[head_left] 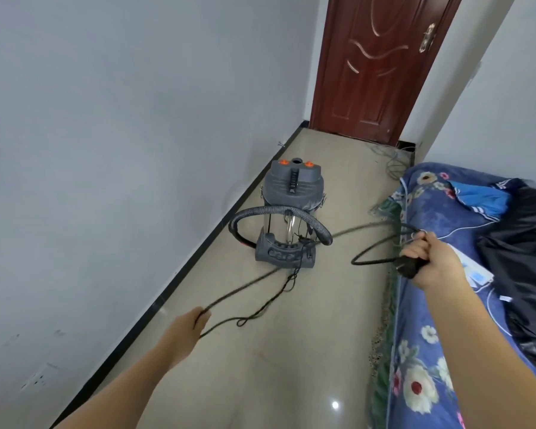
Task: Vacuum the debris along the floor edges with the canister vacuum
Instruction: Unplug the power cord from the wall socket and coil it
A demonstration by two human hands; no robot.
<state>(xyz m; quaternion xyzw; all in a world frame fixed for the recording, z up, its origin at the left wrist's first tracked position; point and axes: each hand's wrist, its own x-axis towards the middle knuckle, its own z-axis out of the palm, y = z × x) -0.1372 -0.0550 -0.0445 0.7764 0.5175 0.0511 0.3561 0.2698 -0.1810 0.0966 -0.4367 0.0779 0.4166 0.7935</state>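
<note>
Standing upright on the glossy beige floor (pixel 291 351), the vacuum (pixel 291 212) had a shiny steel drum, a ribbed grey plastic lid with two orange knobs, and a grey base. It sat close to the black skirting (pixel 180 274) of the pale left wall, well ahead of both hands, its long axis vertical. A corrugated grey hose (pixel 279 210) arched across the drum's front. A thin black cord (pixel 254 286) ran in a blurred line from the left hand (pixel 192 326), past the vacuum's base, to the right hand (pixel 427 258), with slack looped on the floor. The left hand's fingers were curled round the cord. The right hand gripped the black plug (pixel 409 266) and a loop of cord. To the right lay a bed (pixel 421 366) in blue floral cloth with dark glossy fabric (pixel 520 258) piled on it. A carved red-brown door (pixel 381 63) stood closed at the far end.
</note>
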